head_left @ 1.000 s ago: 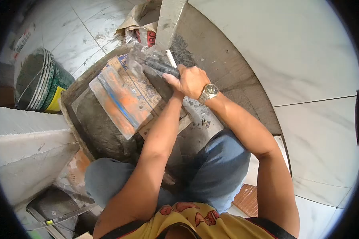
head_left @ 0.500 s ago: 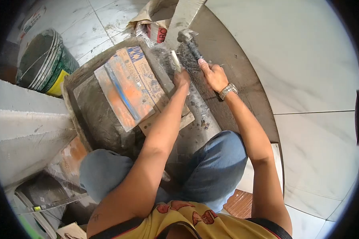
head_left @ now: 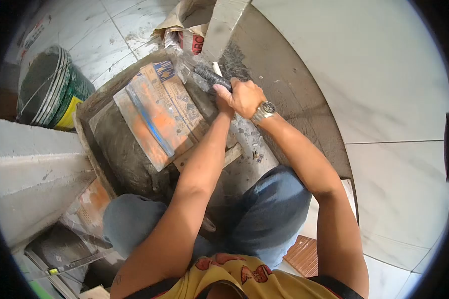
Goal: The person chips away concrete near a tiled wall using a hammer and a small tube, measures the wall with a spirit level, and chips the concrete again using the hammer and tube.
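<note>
My right hand (head_left: 247, 98), with a metal-band watch at its wrist, is wrapped round the black ribbed handle of a hammer (head_left: 212, 76). The hammer points up and left, and its head is smeared by motion. Just beneath, my left hand (head_left: 225, 106) is closed on a pale stick-like piece (head_left: 216, 69) whose white end sticks up past the hammer handle. My right hand and the hammer cover part of that piece and of my left fingers. Both hands are over a grey, debris-strewn strip (head_left: 247, 134) beside the curved brown cement surface (head_left: 294, 94).
A mortar trough (head_left: 97, 169) stands at left, with a cardboard box piece (head_left: 177, 94) and an orange-stained board (head_left: 149, 122) across it. Behind are a green bucket (head_left: 77, 92) and a torn paper bag (head_left: 169, 25). Large marble-patterned tiles (head_left: 384, 89) lie at right.
The hammer has swung left and down, from beyond the pale piece to across it. My right hand has come left, close over my left hand, which stays nearly in place.
</note>
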Demonstrator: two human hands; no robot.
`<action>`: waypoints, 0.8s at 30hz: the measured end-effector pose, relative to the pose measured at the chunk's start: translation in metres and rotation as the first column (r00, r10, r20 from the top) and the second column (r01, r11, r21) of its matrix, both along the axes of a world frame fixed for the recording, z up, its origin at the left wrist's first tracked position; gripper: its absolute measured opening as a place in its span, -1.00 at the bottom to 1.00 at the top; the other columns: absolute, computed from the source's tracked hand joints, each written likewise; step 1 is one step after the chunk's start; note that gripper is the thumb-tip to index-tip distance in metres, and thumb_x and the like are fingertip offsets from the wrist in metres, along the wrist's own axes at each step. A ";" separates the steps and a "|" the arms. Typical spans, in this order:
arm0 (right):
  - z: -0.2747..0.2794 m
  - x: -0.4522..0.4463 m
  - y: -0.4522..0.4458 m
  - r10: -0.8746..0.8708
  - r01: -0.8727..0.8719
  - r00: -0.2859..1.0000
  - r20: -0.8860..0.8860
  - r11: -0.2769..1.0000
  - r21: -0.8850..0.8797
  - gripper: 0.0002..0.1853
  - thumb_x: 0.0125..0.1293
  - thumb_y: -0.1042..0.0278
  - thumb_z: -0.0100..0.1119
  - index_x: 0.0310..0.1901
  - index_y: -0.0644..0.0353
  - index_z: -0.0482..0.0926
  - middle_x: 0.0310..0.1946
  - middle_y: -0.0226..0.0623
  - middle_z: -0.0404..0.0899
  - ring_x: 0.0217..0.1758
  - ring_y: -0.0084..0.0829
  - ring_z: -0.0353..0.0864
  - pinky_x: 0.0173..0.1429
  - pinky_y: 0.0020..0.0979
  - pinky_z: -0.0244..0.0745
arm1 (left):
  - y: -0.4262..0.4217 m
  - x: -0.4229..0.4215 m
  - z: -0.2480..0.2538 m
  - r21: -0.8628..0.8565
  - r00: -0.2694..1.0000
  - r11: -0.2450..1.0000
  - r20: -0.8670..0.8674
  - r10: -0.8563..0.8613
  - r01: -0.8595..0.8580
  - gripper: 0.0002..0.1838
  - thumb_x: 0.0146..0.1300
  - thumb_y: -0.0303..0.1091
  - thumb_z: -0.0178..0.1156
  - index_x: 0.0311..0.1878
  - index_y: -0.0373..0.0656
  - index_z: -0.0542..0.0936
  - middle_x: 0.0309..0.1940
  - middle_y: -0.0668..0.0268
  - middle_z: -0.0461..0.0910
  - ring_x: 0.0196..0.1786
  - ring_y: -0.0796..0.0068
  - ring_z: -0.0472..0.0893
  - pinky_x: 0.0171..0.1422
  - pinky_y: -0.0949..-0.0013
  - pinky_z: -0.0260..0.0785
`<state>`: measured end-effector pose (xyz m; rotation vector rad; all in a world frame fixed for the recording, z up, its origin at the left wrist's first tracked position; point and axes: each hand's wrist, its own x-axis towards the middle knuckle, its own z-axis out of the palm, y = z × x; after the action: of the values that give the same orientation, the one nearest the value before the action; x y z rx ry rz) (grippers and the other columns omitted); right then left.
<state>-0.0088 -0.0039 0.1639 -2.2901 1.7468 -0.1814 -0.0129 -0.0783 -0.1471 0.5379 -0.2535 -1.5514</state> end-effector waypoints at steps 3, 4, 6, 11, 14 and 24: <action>-0.050 -0.017 -0.021 -0.068 0.083 0.970 -0.234 0.995 0.052 -0.27 0.41 -0.35 -0.08 -0.20 0.33 0.67 -0.33 0.21 0.67 -0.18 0.19 0.69 -0.01 0.00 0.60 | -0.006 -0.005 -0.048 0.002 0.949 1.000 0.315 -0.023 0.024 -0.44 0.33 0.08 0.17 -0.13 -0.39 0.55 -0.18 0.14 0.66 -0.16 0.33 0.63 -0.13 0.20 0.47; -0.020 -0.003 -0.007 -0.094 0.115 0.984 -0.153 0.985 0.130 -0.28 0.39 -0.34 -0.05 -0.16 0.34 0.68 -0.29 0.20 0.68 -0.14 0.19 0.69 0.02 -0.02 0.61 | 0.001 -0.001 -0.029 0.019 0.920 0.999 0.390 -0.032 0.027 -0.46 0.33 0.07 0.15 -0.14 -0.38 0.55 -0.20 0.16 0.65 -0.18 0.33 0.62 -0.14 0.20 0.47; -0.015 0.005 0.001 -0.103 0.105 0.994 -0.024 0.983 0.148 -0.27 0.37 -0.36 -0.02 -0.25 0.33 0.67 -0.34 0.24 0.66 -0.19 0.22 0.68 -0.03 0.02 0.60 | 0.012 0.009 0.010 0.046 0.886 0.998 0.460 -0.053 0.035 -0.49 0.35 0.06 0.13 -0.17 -0.35 0.55 -0.24 0.18 0.63 -0.21 0.34 0.61 -0.16 0.20 0.46; 0.022 0.011 0.005 -0.004 0.019 0.980 0.201 0.997 -0.069 -0.28 0.38 -0.35 -0.01 -0.34 0.35 0.61 -0.54 0.27 0.55 -0.34 0.23 0.64 -0.19 0.05 0.55 | 0.021 0.018 0.076 0.023 0.814 0.997 0.577 -0.069 0.068 -0.56 0.40 0.01 0.06 -0.24 -0.28 0.54 -0.35 0.24 0.59 -0.29 0.37 0.57 -0.22 0.21 0.45; 0.001 -0.016 -0.001 -0.106 0.109 0.958 0.267 0.994 0.003 -0.27 0.39 -0.33 -0.01 -0.37 0.39 0.60 -0.57 0.20 0.56 -0.40 0.09 0.66 -0.21 -0.07 0.54 | 0.037 0.032 0.130 0.004 0.797 0.995 0.598 -0.082 0.100 -0.59 0.42 -0.02 0.02 -0.29 -0.24 0.53 -0.41 0.28 0.56 -0.35 0.39 0.55 -0.26 0.21 0.44; -0.011 -0.054 -0.007 -0.242 0.232 0.895 0.375 0.970 0.071 -0.27 0.44 -0.34 -0.05 -0.52 0.28 0.57 -0.71 -0.40 0.44 -0.59 -0.50 0.43 -0.43 -0.36 0.37 | 0.041 0.015 0.134 0.373 0.610 0.898 0.775 -0.164 -0.233 -0.55 0.38 -0.15 0.09 0.09 -0.40 0.48 0.04 -0.24 0.58 0.15 -0.27 0.55 0.24 -0.06 0.34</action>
<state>-0.0629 -0.0107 0.1527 -1.8567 1.7931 -0.6064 0.0019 -0.0371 -0.0132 1.6126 -0.5700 -1.2245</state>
